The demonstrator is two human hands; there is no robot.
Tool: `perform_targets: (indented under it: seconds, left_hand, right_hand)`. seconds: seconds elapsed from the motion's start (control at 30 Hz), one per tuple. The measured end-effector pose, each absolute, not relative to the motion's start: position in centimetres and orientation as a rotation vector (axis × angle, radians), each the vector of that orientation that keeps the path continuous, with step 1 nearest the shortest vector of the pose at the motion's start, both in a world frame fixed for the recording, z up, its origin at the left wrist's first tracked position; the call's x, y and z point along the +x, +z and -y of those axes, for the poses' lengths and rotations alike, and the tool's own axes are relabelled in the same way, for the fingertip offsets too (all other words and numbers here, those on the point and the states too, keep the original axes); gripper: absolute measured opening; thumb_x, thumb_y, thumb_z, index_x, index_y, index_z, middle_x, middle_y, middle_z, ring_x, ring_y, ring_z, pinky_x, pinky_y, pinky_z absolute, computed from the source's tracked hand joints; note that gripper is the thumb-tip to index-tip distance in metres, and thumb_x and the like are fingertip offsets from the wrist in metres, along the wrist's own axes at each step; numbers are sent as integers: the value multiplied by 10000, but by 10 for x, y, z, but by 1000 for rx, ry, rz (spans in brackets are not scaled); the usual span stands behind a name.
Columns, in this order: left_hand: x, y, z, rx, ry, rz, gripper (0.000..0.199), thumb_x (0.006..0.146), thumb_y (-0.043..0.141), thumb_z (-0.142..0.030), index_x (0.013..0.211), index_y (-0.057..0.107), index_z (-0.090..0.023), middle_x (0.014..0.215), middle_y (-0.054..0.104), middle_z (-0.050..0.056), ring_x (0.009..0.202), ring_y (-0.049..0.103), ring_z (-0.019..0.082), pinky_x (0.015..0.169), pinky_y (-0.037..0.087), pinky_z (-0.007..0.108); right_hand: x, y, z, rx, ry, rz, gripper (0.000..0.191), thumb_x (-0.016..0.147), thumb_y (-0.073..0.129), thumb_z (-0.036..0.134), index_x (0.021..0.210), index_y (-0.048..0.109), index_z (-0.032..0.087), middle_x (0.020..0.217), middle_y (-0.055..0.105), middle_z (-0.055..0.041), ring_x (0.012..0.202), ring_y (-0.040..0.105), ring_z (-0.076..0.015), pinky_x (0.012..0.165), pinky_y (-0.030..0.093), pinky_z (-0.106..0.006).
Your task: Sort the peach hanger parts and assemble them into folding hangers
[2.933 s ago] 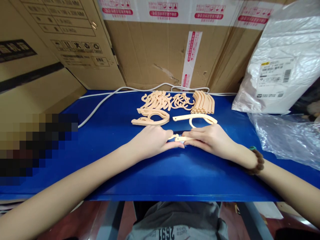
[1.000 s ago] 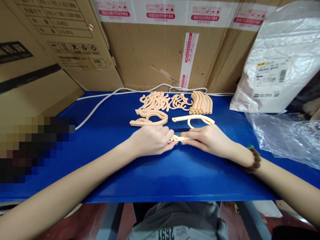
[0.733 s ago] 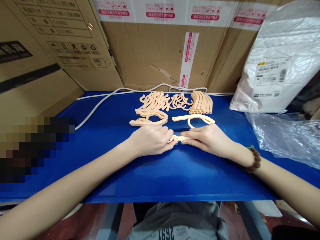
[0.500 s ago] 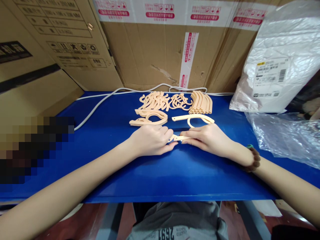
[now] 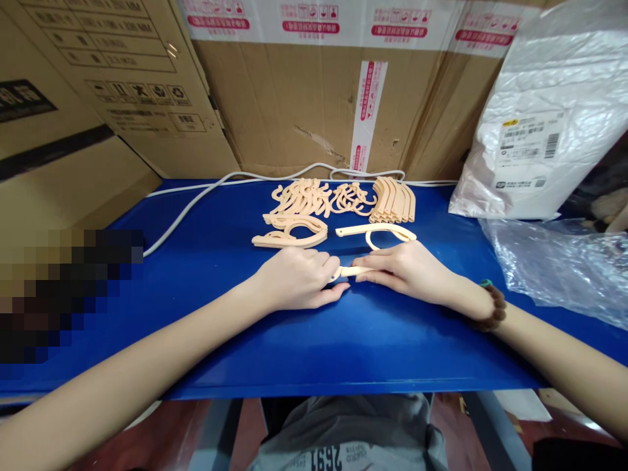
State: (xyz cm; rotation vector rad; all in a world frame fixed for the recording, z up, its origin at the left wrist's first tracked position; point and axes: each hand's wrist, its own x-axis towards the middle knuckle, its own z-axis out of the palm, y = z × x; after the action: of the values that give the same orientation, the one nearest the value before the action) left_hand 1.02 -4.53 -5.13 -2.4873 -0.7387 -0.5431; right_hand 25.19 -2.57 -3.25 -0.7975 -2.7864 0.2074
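Note:
My left hand (image 5: 297,278) is closed round a small beige plastic piece (image 5: 335,275), its thumb stretched out below. My right hand (image 5: 409,271) pinches a flat beige arm piece (image 5: 354,270), whose end meets the left hand's piece. Just beyond my right hand lies a beige curved piece with a ring-like loop (image 5: 375,230). Past my left hand rest folded beige hanger-like pieces (image 5: 289,239). Farther back are a heap of beige curved pieces (image 5: 301,197), a group of small beige hooks (image 5: 352,198) and a neat row of beige arms (image 5: 394,199).
Cardboard boxes (image 5: 289,111) stand behind and at the left of the blue table (image 5: 343,347). A white cable (image 5: 189,204) runs along the back. On the right are a white plastic parcel (image 5: 530,131) and clear plastic wrap (image 5: 564,265).
The left thumb has parted slightly from the joined pieces, and the left hand has shifted a little. The right hand keeps its pinch. The whole view has shifted slightly.

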Motion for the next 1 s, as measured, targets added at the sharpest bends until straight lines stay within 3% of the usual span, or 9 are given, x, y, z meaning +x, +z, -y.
perform_targets:
  seconds: [0.37,0.63,1.0]
  left_hand:
    - [10,-50,45,-2558,-564,810,382,925,482,-450,670,553,-174,550,607,9,466,569,146,439,299,263]
    - [7,-50,37,-2608,-558,783,391,985,417,-365,681,561,-166,572,610,5,505,581,149,447,226,263]
    - [4,-48,37,-2629,-557,738,434,990,418,-419,675,572,-163,563,592,4,478,542,135,444,241,256]
  right_hand:
    - [252,-30,26,-810,276,2749,344,1014,467,394,1164,706,198,1033,759,-51,839,706,-155,711,471,-239]
    - [252,-34,29,-822,64,2765,351,1020,446,392,1202,674,198,1008,760,-56,798,714,-165,663,458,-249]
    - [251,-31,26,-759,-219,2713,361,1015,443,426,995,704,177,884,730,-57,799,662,-168,700,435,-282]
